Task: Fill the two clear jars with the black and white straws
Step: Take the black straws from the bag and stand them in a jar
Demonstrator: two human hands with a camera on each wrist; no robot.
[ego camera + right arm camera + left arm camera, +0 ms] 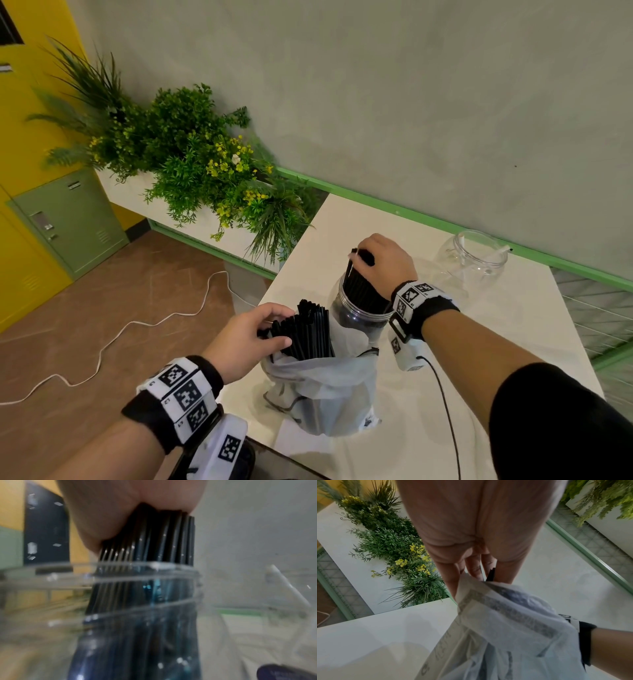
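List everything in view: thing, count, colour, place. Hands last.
Near jar: one, clear, table centre, holds black straws.
Far jar: one, clear, back of table, one white straw at its rim.
Black straws in bag: one bundle, upright.
Plastic bag: one, whitish, front of table.
Table: one, white.
Plants: green with yellow flowers, white planter, left.
Cable: one, white, floor.
Left hand: grips the bag's straws.
Right hand: holds straws in near jar.
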